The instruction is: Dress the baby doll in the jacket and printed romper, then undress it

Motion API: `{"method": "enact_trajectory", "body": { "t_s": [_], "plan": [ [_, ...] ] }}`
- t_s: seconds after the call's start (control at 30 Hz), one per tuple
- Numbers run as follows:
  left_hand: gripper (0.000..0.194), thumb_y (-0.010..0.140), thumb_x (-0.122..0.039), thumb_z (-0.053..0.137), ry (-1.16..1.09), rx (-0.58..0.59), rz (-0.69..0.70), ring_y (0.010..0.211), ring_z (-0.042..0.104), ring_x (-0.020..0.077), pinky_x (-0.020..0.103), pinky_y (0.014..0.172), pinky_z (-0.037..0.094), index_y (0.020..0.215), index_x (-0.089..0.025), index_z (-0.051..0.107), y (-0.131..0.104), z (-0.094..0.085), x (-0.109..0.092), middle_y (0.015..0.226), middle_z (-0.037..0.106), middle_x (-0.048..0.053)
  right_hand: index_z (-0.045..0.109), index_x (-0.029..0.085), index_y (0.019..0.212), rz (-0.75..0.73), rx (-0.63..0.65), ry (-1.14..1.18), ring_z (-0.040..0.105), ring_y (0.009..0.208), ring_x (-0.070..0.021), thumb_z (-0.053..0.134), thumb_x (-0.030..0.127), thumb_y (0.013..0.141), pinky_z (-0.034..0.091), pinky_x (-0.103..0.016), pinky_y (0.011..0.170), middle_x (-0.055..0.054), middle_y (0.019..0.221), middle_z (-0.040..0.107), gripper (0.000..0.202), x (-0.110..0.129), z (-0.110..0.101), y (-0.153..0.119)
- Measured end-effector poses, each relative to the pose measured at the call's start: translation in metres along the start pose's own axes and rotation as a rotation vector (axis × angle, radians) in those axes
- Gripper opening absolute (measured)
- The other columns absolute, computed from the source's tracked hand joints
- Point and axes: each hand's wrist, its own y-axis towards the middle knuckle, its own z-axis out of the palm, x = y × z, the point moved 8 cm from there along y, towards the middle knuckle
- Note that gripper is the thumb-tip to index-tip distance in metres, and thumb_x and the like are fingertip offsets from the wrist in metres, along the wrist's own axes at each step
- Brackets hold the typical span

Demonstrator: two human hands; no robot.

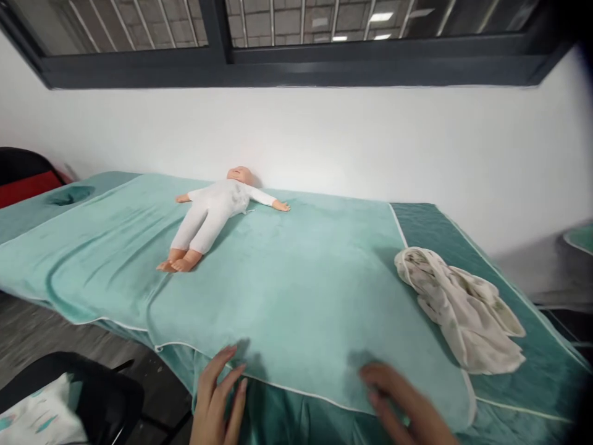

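Near the front edge of the light green sheet [296, 290], my left hand [219, 395] has its fingers spread and holds nothing. My right hand [403, 402] is at the same edge further right, slightly blurred, its fingers apart and nothing visible in them. A baby doll [213, 210] in a white suit lies on its back at the back left, arms stretched out, head by the wall and bare feet toward the front. On the right of the bed lies a crumpled cream cloth [458, 309], apart from my right hand.
A white wall [324, 136] with a dark-framed window [296, 67] stands behind the bed. A black chair [99, 386] with a patterned white cloth [41, 414] is at the lower left. A black and red chair [28, 185] stands at the far left.
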Motion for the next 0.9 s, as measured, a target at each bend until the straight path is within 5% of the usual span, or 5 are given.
{"method": "enact_trajectory", "body": {
  "t_s": [0.23,0.4,0.57,0.73,0.9],
  "plan": [
    [0.033,0.092,-0.02,0.054,-0.486,0.165,-0.003,0.119,0.056,0.0232,0.042,0.102,0.045,0.124,-0.027,0.058,0.125,0.077,-0.077,0.125,0.061,0.01,0.051,0.02,0.131,-0.049,-0.526,-0.792,0.043,0.134,-0.0362,0.052,0.038,0.092,0.035,-0.055,0.108,-0.015,0.14,0.053,0.044,-0.023,-0.144,0.073],
    [0.027,0.092,-0.033,0.056,-0.768,0.445,-0.196,0.092,0.062,0.0181,0.034,0.082,0.05,0.115,-0.021,0.063,0.169,0.149,-0.107,0.111,0.066,0.011,0.058,0.02,0.12,0.169,-0.421,-0.949,0.061,0.105,-0.0332,0.048,0.037,0.093,0.046,-0.045,0.083,-0.014,0.125,0.063,0.033,-0.049,-0.17,0.105],
    [0.045,0.087,-0.046,0.063,-1.057,0.495,-0.342,0.097,0.064,0.0197,0.033,0.078,0.053,0.123,-0.019,0.058,0.167,0.164,-0.101,0.121,0.063,0.014,0.059,0.024,0.116,-0.068,-0.421,-0.793,0.063,0.099,-0.0256,0.049,0.03,0.094,0.046,-0.036,0.08,-0.007,0.117,0.067,0.025,0.011,-0.148,0.107],
    [0.073,0.076,-0.051,0.075,-1.322,0.362,-0.351,0.124,0.056,0.0266,0.037,0.102,0.045,0.136,-0.017,0.05,0.163,0.146,-0.092,0.138,0.057,0.016,0.059,0.024,0.12,-0.458,-0.213,-0.556,0.055,0.122,-0.0239,0.051,0.03,0.096,0.044,-0.039,0.099,-0.007,0.133,0.06,0.026,0.098,-0.062,0.114],
    [0.055,0.09,-0.051,0.058,-1.43,0.143,-0.629,0.123,0.059,0.0252,0.04,0.106,0.044,0.134,-0.017,0.055,0.159,0.146,-0.067,0.133,0.063,0.013,0.064,0.026,0.112,-0.476,-0.072,-0.426,0.059,0.116,-0.0196,0.044,0.03,0.101,0.046,-0.036,0.098,-0.003,0.125,0.065,0.023,0.113,-0.03,0.138]
  ]
}}
